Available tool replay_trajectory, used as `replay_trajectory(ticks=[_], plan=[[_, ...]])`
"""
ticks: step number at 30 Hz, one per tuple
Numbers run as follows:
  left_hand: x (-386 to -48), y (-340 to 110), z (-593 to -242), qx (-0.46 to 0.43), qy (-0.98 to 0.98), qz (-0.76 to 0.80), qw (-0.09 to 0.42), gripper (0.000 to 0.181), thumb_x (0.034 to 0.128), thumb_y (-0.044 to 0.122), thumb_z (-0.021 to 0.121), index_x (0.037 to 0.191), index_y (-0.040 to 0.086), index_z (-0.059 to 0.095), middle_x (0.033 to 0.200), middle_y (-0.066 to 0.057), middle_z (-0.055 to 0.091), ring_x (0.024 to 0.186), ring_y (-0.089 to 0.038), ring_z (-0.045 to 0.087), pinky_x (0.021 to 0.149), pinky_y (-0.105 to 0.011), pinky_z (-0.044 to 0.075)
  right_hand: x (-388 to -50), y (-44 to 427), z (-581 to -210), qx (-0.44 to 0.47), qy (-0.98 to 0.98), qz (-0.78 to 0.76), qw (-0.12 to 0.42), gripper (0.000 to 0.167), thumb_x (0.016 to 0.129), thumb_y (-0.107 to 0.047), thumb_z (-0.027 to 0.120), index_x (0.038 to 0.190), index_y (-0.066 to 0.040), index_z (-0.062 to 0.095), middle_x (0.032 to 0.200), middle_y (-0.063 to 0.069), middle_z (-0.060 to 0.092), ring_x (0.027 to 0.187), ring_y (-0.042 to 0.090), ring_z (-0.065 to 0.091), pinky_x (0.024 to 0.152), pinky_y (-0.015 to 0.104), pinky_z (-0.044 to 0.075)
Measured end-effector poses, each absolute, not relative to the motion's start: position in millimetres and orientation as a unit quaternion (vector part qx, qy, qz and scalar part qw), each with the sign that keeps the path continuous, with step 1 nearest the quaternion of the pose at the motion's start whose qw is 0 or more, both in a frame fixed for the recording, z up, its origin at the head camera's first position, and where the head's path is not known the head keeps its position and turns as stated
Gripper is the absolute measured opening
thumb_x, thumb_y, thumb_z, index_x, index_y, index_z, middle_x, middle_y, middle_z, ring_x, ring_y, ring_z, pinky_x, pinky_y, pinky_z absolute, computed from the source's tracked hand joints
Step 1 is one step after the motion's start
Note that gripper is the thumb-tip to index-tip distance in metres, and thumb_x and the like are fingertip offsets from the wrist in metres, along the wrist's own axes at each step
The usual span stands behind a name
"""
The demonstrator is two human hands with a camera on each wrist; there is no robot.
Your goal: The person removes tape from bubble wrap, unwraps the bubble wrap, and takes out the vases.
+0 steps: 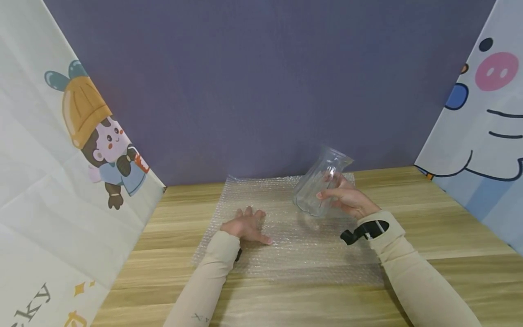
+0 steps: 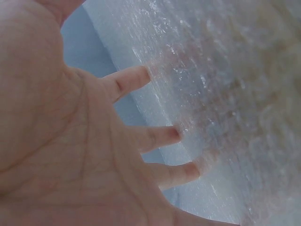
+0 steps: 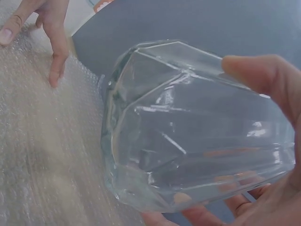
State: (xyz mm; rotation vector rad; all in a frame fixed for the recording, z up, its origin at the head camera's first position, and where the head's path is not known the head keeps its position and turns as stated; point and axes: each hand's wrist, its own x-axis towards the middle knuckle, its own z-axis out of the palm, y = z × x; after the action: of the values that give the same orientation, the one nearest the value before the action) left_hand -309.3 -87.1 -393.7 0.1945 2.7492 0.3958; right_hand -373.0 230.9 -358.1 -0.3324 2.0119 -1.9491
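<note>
A clear glass vase (image 1: pixel 316 186) with a faceted base and flared rim tilts over the bubble wrap (image 1: pixel 282 259), its mouth up and to the right. My right hand (image 1: pixel 347 197) grips it round the side, and the right wrist view shows thumb and fingers on opposite sides of the glass (image 3: pixel 188 122). On the left part of the sheet my left hand (image 1: pixel 246 226) rests with fingers spread. In the left wrist view its straight fingertips touch the bubble wrap (image 2: pixel 211 94). Whether the vase's base touches the sheet, I cannot tell.
The sheet lies flat on a wood-grain table (image 1: pixel 175 236). Behind the table's far edge stands a dark purple-grey panel (image 1: pixel 265 91). Cartoon-printed white sheets hang at the left (image 1: pixel 49 181) and right (image 1: pixel 498 150). A black wrist strap device (image 1: pixel 373 229) sits on the right cuff.
</note>
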Motion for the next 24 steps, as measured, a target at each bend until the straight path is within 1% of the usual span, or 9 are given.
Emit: replay_trajectory(ticks=[3,5,8,10,13,17,21,24], plan=[[-309.9,-87.1,-394.7,0.071,0.973,0.131,0.177,0.099,0.0774,0.067,0.078,0.159,0.03,0.034,0.17,-0.019,0.018,0.156,-0.05,0.013,0.104,-0.087,0.027,-373.2,232.7,-357.2,-0.123,0.704,-0.681,0.16,0.068,0.086,0.0,0.072,0.137,-0.022,0.033,0.134,-0.005,0.031,0.119,0.016,0.046,0.1,0.04,0.042],[-310.7,-87.0,-395.4,0.073,0.974,0.123,0.177,0.099,0.0777,0.067,0.078,0.158,0.03,0.034,0.17,-0.019,0.019,0.155,-0.05,0.015,0.104,-0.087,0.028,-373.5,234.0,-356.6,-0.127,0.703,-0.682,0.159,0.067,0.086,0.001,0.071,0.137,-0.023,0.034,0.136,-0.004,0.029,0.114,0.016,0.051,0.098,0.037,0.048],[-311.5,-86.6,-395.9,0.073,0.974,0.119,0.176,0.099,0.0778,0.068,0.077,0.158,0.03,0.035,0.169,-0.019,0.02,0.155,-0.05,0.016,0.103,-0.087,0.028,-374.4,235.5,-356.2,-0.127,0.701,-0.684,0.157,0.063,0.085,0.004,0.07,0.131,-0.026,0.039,0.135,-0.005,0.03,0.107,0.013,0.055,0.093,0.032,0.052],[-311.4,-86.5,-395.7,0.072,0.974,0.118,0.177,0.098,0.0783,0.068,0.077,0.158,0.03,0.034,0.17,-0.019,0.019,0.155,-0.05,0.015,0.103,-0.087,0.027,-374.8,235.9,-355.7,-0.129,0.701,-0.684,0.156,0.061,0.085,0.005,0.07,0.127,-0.027,0.04,0.135,-0.006,0.03,0.105,0.012,0.056,0.092,0.031,0.053],[-311.3,-86.8,-395.3,0.073,0.974,0.119,0.178,0.099,0.0788,0.068,0.076,0.159,0.03,0.033,0.17,-0.019,0.017,0.156,-0.05,0.013,0.105,-0.087,0.026,-374.7,236.0,-354.6,-0.13,0.701,-0.684,0.154,0.061,0.085,0.006,0.07,0.127,-0.028,0.041,0.135,-0.006,0.029,0.103,0.011,0.056,0.093,0.031,0.05],[-310.8,-87.0,-395.1,0.07,0.974,0.122,0.18,0.099,0.0789,0.068,0.076,0.159,0.031,0.032,0.171,-0.019,0.015,0.156,-0.05,0.012,0.105,-0.087,0.025,-373.4,236.8,-352.9,-0.13,0.698,-0.689,0.148,0.065,0.085,0.007,0.068,0.133,-0.024,0.039,0.138,-0.004,0.026,0.097,0.01,0.058,0.092,0.029,0.048],[-310.0,-86.4,-394.7,0.067,0.973,0.126,0.181,0.099,0.0785,0.068,0.076,0.159,0.031,0.032,0.171,-0.018,0.015,0.156,-0.049,0.011,0.104,-0.088,0.025,-372.2,238.4,-350.9,-0.131,0.693,-0.694,0.143,0.07,0.085,0.009,0.067,0.141,-0.017,0.034,0.141,-0.002,0.022,0.089,0.008,0.06,0.089,0.025,0.051],[-309.6,-86.1,-394.6,0.067,0.973,0.126,0.182,0.1,0.0784,0.068,0.076,0.159,0.031,0.032,0.171,-0.019,0.014,0.157,-0.049,0.011,0.104,-0.088,0.024,-372.2,240.3,-349.5,-0.132,0.692,-0.696,0.139,0.07,0.085,0.01,0.066,0.141,-0.014,0.033,0.141,-0.001,0.021,0.086,0.008,0.061,0.088,0.025,0.052]])
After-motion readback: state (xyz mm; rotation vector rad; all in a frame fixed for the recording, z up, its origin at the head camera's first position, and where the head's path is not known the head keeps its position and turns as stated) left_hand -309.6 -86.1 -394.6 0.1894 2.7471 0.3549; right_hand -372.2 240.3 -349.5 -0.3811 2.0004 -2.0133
